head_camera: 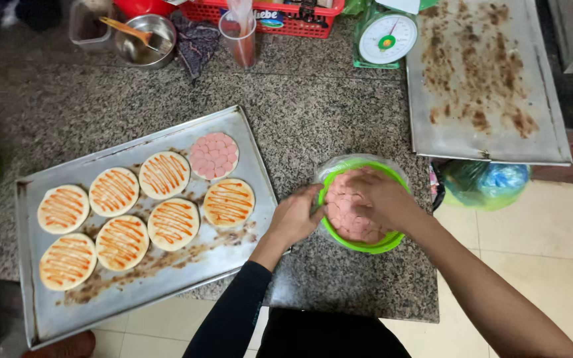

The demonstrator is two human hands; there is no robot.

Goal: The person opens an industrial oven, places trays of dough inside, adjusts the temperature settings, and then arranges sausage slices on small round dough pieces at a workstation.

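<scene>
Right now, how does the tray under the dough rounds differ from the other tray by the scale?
The near tray carries seven dough rounds, six striped with sauce and one covered in pink sausage slices; the far tray carries only brown residue. The near tray lies askew across the counter, while the far tray lies nearly square. Both are flat, grey metal and smeared.
</scene>
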